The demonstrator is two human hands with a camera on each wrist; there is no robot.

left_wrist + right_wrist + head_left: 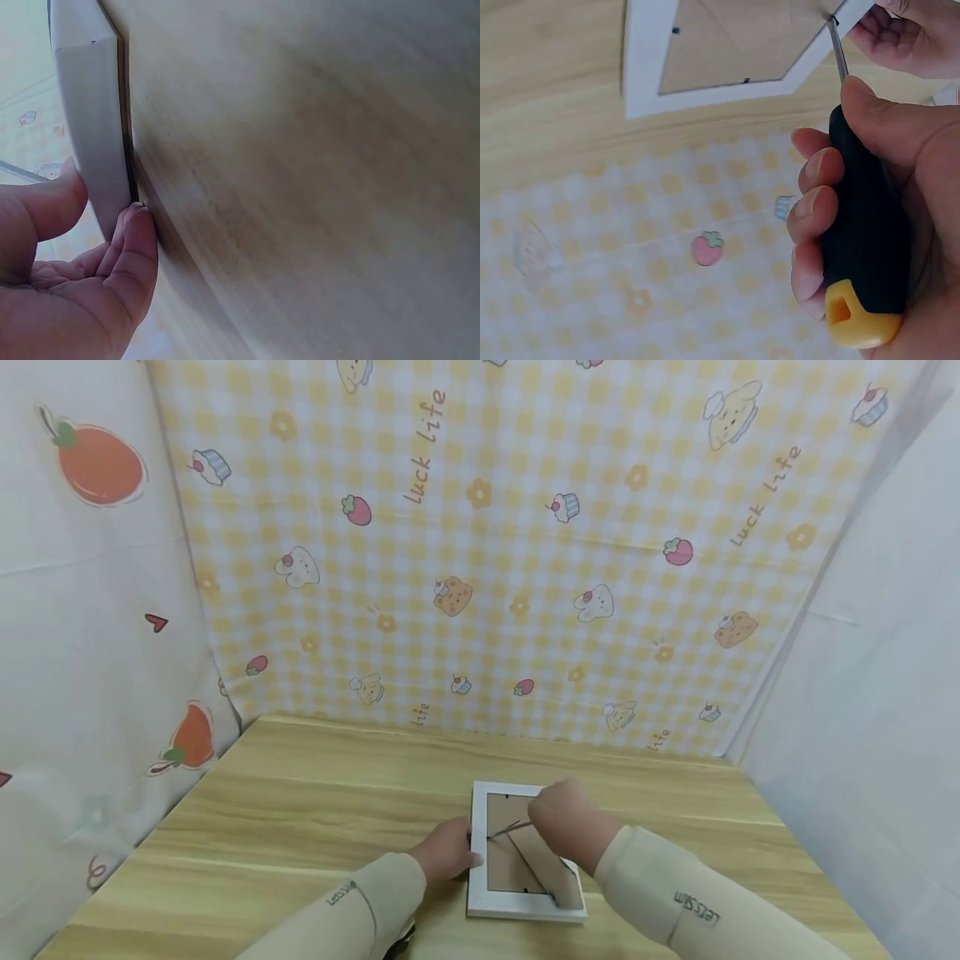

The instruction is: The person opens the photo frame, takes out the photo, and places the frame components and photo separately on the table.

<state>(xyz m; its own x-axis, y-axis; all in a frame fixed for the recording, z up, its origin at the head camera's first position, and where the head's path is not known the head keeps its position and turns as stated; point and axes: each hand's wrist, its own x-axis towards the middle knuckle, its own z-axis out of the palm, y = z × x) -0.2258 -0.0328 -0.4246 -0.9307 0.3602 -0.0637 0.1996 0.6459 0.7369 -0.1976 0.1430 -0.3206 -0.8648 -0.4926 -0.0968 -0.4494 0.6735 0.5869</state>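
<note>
A white picture frame point(525, 907) lies back side up on the table, its brown backing board point(501, 870) showing. Along the board's edge sit small black tabs point(746, 80), and a brown stand flap point(542, 858) crosses it diagonally. My left hand point(446, 850) grips the frame's left side, thumb on the upper face and fingertips at the underside point(88, 112). Wrapped in my right hand point(566, 818) is a screwdriver with a black and yellow handle point(866, 217). Its metal shaft point(840, 56) slants down to a tab at the frame's left inner edge, close to my left hand.
The table point(337, 785) has a light wood-grain top. Behind it hangs a yellow checked cloth point(517, 552) with cartoon prints. White cloths close in the left side point(97, 635) and right side point(877, 693). Something dark point(400, 942) shows below the left sleeve.
</note>
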